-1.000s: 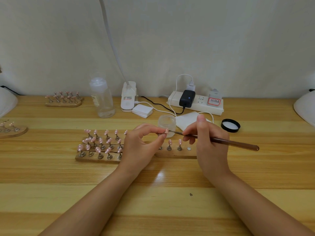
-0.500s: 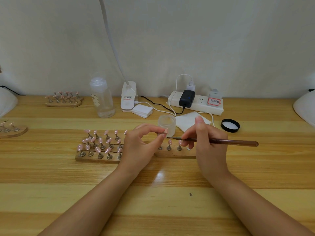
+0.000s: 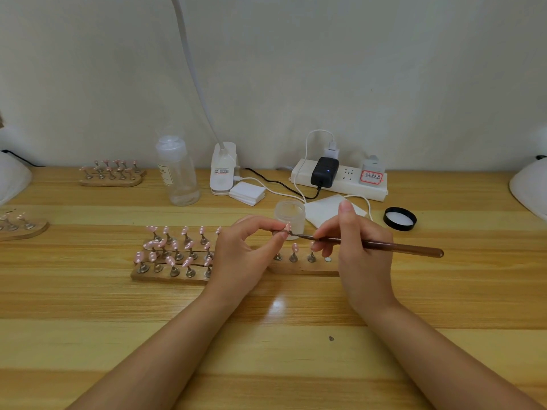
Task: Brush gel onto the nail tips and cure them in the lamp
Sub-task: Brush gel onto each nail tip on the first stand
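My left hand [image 3: 242,255] pinches a small pink nail tip [image 3: 287,226] on its metal stand between thumb and forefinger, raised above the table. My right hand [image 3: 358,255] grips a brown brush [image 3: 393,247] like a pen, and the bristle end touches the nail tip. Just behind the tip stands an open frosted gel jar [image 3: 290,214]. Below my hands lie wooden holders [image 3: 165,275] with several pink nail tips on stands, and a second holder [image 3: 302,266] with three stands showing. White lamp domes sit at the far left [image 3: 13,179] and far right [image 3: 529,187] edges.
The jar's black lid [image 3: 400,218] lies to the right. A clear bottle [image 3: 177,173], a clip lamp base [image 3: 223,168], white pads [image 3: 247,193], a tissue [image 3: 325,210] and a power strip [image 3: 340,180] line the back. More nail holders sit at the back left [image 3: 111,174] and left edge [image 3: 20,226].
The brush has tilted from pointing down-right to nearly level, and its tip has stayed stroking the pinched nail tip. My left hand has hardly moved.
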### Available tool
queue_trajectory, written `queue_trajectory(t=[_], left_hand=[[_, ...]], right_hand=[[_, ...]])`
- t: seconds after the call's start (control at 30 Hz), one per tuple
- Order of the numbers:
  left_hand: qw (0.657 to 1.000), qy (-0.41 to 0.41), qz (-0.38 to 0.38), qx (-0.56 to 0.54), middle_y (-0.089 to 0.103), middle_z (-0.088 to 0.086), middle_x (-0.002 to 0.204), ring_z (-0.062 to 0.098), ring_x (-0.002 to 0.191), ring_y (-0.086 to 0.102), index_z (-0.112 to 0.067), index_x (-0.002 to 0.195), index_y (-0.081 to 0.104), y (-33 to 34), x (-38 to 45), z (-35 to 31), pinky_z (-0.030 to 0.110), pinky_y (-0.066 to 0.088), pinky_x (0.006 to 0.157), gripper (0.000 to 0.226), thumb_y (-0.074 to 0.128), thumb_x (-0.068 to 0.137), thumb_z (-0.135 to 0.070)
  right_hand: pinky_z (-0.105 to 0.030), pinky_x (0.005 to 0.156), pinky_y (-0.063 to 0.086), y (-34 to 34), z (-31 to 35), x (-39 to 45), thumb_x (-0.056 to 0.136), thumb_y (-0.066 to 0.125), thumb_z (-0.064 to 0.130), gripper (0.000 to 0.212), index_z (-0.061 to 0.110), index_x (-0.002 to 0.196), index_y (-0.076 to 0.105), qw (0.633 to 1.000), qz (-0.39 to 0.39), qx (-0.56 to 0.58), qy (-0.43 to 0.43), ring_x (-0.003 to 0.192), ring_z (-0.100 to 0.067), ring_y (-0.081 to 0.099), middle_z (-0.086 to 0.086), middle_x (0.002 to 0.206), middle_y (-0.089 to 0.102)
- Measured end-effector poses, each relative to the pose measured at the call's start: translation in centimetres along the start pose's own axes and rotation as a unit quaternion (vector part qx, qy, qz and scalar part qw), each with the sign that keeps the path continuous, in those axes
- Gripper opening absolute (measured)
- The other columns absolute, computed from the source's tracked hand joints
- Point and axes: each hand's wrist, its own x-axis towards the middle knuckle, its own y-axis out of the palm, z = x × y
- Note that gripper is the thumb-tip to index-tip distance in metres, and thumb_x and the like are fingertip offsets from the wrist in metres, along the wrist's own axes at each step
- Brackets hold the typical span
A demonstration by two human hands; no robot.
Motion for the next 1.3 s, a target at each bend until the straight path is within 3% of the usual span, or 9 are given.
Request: queue_trajectory(t=[0.2, 0.4, 0.63, 0.83, 1.03, 1.3], left_hand=[[1.000, -0.008, -0.001, -0.005, 0.068, -0.016, 0.083, -0.004, 0.086, 0.061, -0.032, 0.079, 0.067, -0.04, -0.03, -0.01, 0.003, 0.039, 0.076, 0.022, 0.071, 0.075, -0.010], [1.000, -0.003, 0.003, -0.001, 0.067, -0.019, 0.079, -0.005, 0.085, 0.061, -0.031, 0.078, 0.066, -0.05, -0.09, -0.13, 0.002, 0.039, 0.074, 0.023, 0.071, 0.075, -0.009], [1.000, -0.009, 0.008, -0.006, 0.068, -0.013, 0.083, -0.001, 0.085, 0.061, -0.031, 0.078, 0.066, -0.03, -0.04, -0.11, 0.003, 0.042, 0.069, 0.024, 0.071, 0.076, -0.007], [1.000, -0.022, 0.012, -0.018, 0.069, -0.012, 0.084, 0.002, 0.085, 0.062, -0.030, 0.080, 0.067, -0.12, -0.10, -0.04, 0.014, 0.050, 0.065, 0.022, 0.070, 0.076, -0.008], [1.000, -0.025, 0.012, -0.004, 0.069, -0.012, 0.083, 0.003, 0.084, 0.064, -0.030, 0.080, 0.067, -0.10, -0.05, -0.21, 0.030, 0.053, 0.079, 0.019, 0.070, 0.076, -0.011], [1.000, -0.021, 0.014, -0.004, 0.069, -0.015, 0.083, 0.003, 0.085, 0.064, -0.033, 0.080, 0.066, -0.06, -0.06, -0.10, 0.025, 0.053, 0.077, 0.024, 0.070, 0.076, -0.010]], right_hand=[[-0.016, 0.049, 0.044, 0.02, -0.02, 0.02, 0.091, 0.040, 0.025, 0.043, 0.013, 0.056, 0.063, 1.000, -0.013, 0.011, -0.016, 0.046, -0.010, 0.055, -0.009, 0.054, 0.062], [-0.020, 0.052, 0.047, 0.13, -0.12, 0.31, 0.095, 0.046, 0.027, 0.039, 0.016, 0.062, 0.064, 1.000, -0.007, -0.026, 0.000, 0.055, -0.021, 0.058, -0.003, 0.061, 0.065], [-0.015, 0.047, 0.043, 0.15, 0.11, -0.08, 0.094, 0.043, 0.031, 0.046, 0.012, 0.057, 0.063, 1.000, -0.003, 0.006, 0.015, 0.043, -0.010, 0.053, -0.009, 0.053, 0.061], [-0.014, 0.045, 0.042, 0.13, 0.11, -0.06, 0.091, 0.038, 0.026, 0.047, 0.010, 0.054, 0.061, 0.999, -0.021, 0.036, 0.011, 0.043, -0.009, 0.054, -0.005, 0.048, 0.060], [-0.015, 0.052, 0.046, 0.09, -0.14, 0.26, 0.096, 0.042, 0.025, 0.043, 0.011, 0.061, 0.064, 0.999, -0.036, 0.001, 0.012, 0.051, -0.013, 0.058, -0.001, 0.056, 0.065], [-0.014, 0.046, 0.043, 0.16, 0.12, -0.10, 0.092, 0.040, 0.028, 0.046, 0.011, 0.055, 0.062, 0.999, -0.018, 0.022, 0.021, 0.044, -0.008, 0.055, -0.007, 0.051, 0.062]])
